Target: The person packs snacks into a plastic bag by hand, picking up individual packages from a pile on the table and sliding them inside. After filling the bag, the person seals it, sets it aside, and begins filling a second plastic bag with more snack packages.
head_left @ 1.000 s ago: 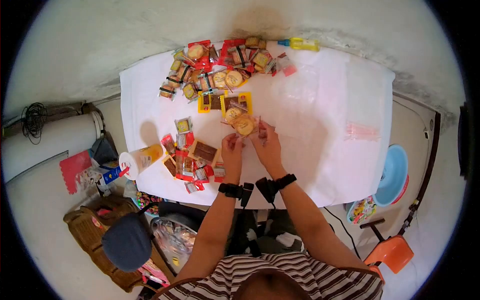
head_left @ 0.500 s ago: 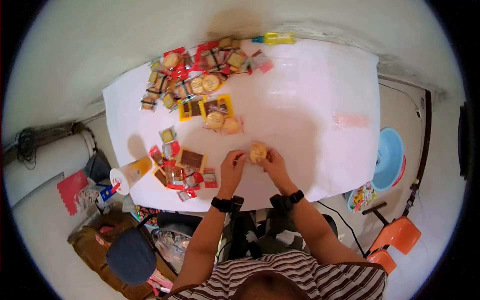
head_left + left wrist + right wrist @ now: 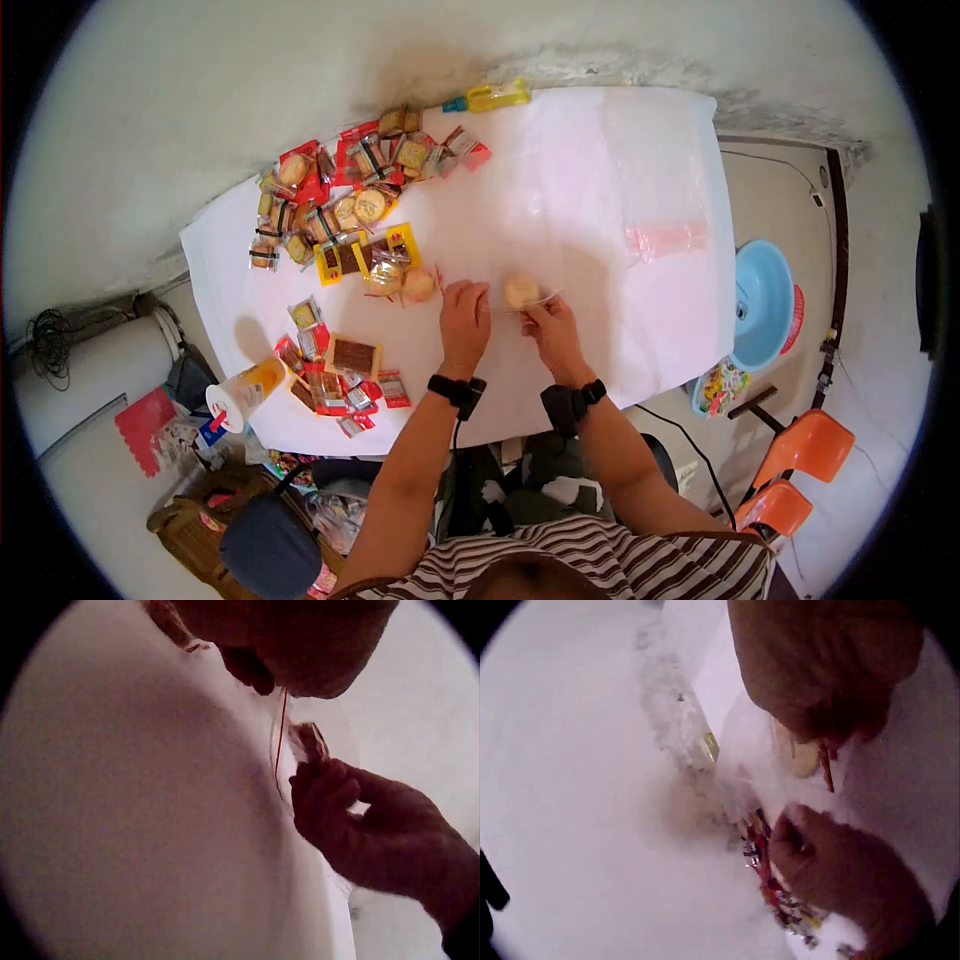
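My right hand (image 3: 555,330) pinches a round, pale biscuit in a clear wrapper (image 3: 520,292) over the middle of the table. A clear plastic bag (image 3: 742,761) surrounds the biscuit in the right wrist view. At the bag's edge my left hand (image 3: 840,862) has its thumb and fingertips together on the film. A thin red line (image 3: 281,742) runs along the bag between both hands in the left wrist view. Left of my left hand, another wrapped round biscuit (image 3: 418,285) lies beside yellow-edged dark snack packets (image 3: 402,242).
Many wrapped biscuits (image 3: 345,210) cover the far left of the white table (image 3: 470,390). Nearer lie red packets (image 3: 325,385) and a lidded cup (image 3: 245,395). Clear bags with reddish edges (image 3: 668,240) lie right; a yellow bottle (image 3: 498,96) is at the back.
The right hand has carried one round biscuit away from the other packets, rightward and nearer. My left hand has drawn apart from it. The head view has turned, shifting the table left.
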A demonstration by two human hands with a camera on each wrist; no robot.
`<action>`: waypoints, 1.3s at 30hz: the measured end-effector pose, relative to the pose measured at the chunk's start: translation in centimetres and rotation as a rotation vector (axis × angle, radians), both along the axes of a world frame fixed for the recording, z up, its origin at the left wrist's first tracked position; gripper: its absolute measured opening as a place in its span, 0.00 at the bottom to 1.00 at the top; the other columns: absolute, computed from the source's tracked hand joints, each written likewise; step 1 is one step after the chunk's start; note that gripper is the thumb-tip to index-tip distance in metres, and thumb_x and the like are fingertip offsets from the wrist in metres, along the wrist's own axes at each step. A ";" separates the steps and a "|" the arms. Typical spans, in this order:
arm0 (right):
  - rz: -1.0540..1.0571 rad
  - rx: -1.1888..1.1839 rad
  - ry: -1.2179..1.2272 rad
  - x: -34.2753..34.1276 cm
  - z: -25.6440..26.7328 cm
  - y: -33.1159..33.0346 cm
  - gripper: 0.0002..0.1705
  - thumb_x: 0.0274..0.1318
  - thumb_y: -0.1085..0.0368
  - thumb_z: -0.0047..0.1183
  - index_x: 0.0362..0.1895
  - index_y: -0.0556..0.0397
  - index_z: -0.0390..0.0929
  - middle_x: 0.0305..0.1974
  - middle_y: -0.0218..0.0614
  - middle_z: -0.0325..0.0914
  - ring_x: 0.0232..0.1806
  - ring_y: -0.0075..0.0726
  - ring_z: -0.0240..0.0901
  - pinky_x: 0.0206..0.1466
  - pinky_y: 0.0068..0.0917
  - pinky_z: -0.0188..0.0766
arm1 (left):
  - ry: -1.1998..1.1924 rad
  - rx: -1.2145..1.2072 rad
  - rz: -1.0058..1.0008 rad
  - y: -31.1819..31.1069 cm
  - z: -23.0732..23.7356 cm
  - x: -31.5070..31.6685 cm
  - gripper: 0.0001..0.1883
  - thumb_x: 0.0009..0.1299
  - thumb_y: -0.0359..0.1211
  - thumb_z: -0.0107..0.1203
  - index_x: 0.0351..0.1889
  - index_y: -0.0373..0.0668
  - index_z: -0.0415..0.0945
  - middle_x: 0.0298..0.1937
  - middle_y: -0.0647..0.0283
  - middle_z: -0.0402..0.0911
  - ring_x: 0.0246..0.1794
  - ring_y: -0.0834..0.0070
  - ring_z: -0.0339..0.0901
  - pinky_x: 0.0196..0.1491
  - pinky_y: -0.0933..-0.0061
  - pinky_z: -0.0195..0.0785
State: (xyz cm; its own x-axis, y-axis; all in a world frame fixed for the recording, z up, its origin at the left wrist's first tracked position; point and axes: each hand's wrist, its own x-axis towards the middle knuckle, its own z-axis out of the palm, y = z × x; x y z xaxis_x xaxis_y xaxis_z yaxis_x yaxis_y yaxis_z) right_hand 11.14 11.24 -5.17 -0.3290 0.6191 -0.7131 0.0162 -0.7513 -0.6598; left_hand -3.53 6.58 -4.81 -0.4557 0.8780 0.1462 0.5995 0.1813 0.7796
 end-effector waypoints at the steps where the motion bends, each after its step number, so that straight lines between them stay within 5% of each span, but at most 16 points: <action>1: -0.189 -0.045 0.113 -0.7 -0.3 -0.1 0.18 0.59 0.68 0.44 0.54 0.55 0.65 0.42 0.35 0.74 0.35 0.26 0.73 0.32 0.23 0.72 | -0.015 0.005 0.014 -0.6 0.1 0.3 0.08 0.61 0.25 0.52 0.39 0.38 0.73 0.38 0.53 0.73 0.41 0.57 0.71 0.44 0.64 0.66; 5: -0.635 -0.179 0.384 -4.0 0.5 0.3 0.20 0.60 0.67 0.46 0.56 0.54 0.64 0.48 0.35 0.71 0.46 0.33 0.73 0.40 0.27 0.74 | -0.081 -0.008 0.047 -1.7 -0.2 1.5 0.09 0.60 0.23 0.51 0.39 0.37 0.73 0.39 0.52 0.72 0.39 0.56 0.72 0.42 0.65 0.68; 8: -0.691 -0.206 0.512 -4.5 0.7 0.1 0.21 0.61 0.67 0.44 0.58 0.54 0.61 0.51 0.37 0.69 0.53 0.37 0.70 0.46 0.29 0.74 | -0.087 -0.012 0.064 -2.1 -0.6 1.7 0.09 0.59 0.22 0.51 0.39 0.37 0.73 0.40 0.52 0.72 0.40 0.56 0.72 0.42 0.65 0.68; 15: -0.373 -0.145 0.288 -2.6 0.3 -1.9 0.23 0.61 0.68 0.43 0.61 0.52 0.58 0.58 0.43 0.63 0.59 0.41 0.64 0.54 0.36 0.68 | 0.012 -0.019 0.074 -3.0 -2.3 1.4 0.13 0.59 0.22 0.51 0.44 0.38 0.71 0.42 0.52 0.72 0.42 0.55 0.71 0.45 0.63 0.68; 17: -0.494 -0.241 0.574 -3.7 1.4 -1.1 0.22 0.63 0.65 0.38 0.60 0.53 0.58 0.60 0.43 0.62 0.63 0.42 0.57 0.58 0.39 0.62 | 0.040 -0.019 0.021 -3.4 -3.2 1.5 0.16 0.59 0.22 0.51 0.46 0.39 0.70 0.44 0.53 0.72 0.44 0.54 0.70 0.46 0.63 0.68; 20: -0.548 -0.233 0.663 -4.7 0.7 -0.3 0.22 0.65 0.61 0.33 0.60 0.55 0.59 0.62 0.42 0.59 0.66 0.44 0.52 0.63 0.45 0.55 | 0.019 0.004 0.047 -3.6 -4.2 1.8 0.17 0.58 0.22 0.51 0.47 0.39 0.69 0.45 0.52 0.72 0.46 0.54 0.70 0.47 0.61 0.67; 27: -0.815 -0.504 0.502 -5.4 1.9 -0.2 0.27 0.67 0.55 0.27 0.65 0.54 0.51 0.67 0.44 0.50 0.68 0.45 0.47 0.68 0.49 0.46 | 0.017 -0.022 0.033 -3.6 -3.9 1.6 0.16 0.57 0.22 0.51 0.45 0.38 0.69 0.45 0.51 0.72 0.45 0.53 0.70 0.47 0.61 0.67; 29: -0.754 -0.389 0.836 -5.5 1.2 0.6 0.30 0.67 0.49 0.21 0.66 0.53 0.50 0.68 0.43 0.48 0.69 0.45 0.46 0.68 0.50 0.42 | 0.048 0.026 0.038 -3.5 -4.0 1.6 0.16 0.57 0.22 0.51 0.45 0.37 0.69 0.45 0.51 0.72 0.45 0.53 0.70 0.47 0.62 0.67; 35: -0.694 -0.256 0.824 -6.2 1.7 3.5 0.34 0.65 0.44 0.15 0.66 0.50 0.51 0.67 0.41 0.52 0.69 0.43 0.43 0.66 0.48 0.42 | 0.020 -0.036 0.012 -3.4 -3.2 1.6 0.14 0.57 0.22 0.52 0.43 0.37 0.69 0.44 0.50 0.72 0.45 0.52 0.70 0.49 0.60 0.67; 39: -0.524 -0.327 0.673 -3.8 2.7 0.1 0.30 0.66 0.46 0.21 0.61 0.51 0.59 0.64 0.41 0.58 0.66 0.43 0.50 0.63 0.46 0.49 | 0.047 0.045 0.070 -3.2 -3.7 1.7 0.14 0.58 0.22 0.52 0.43 0.37 0.69 0.43 0.53 0.72 0.44 0.56 0.70 0.47 0.63 0.67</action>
State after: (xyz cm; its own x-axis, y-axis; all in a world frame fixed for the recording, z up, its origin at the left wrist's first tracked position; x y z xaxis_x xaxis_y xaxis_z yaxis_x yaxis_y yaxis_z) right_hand 7.35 11.32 -2.42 -0.4727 0.6070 -0.6388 -0.6905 -0.7055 -0.1595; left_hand -1.84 3.37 -8.55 -0.5075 0.8363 0.2073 0.6230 0.1899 0.7588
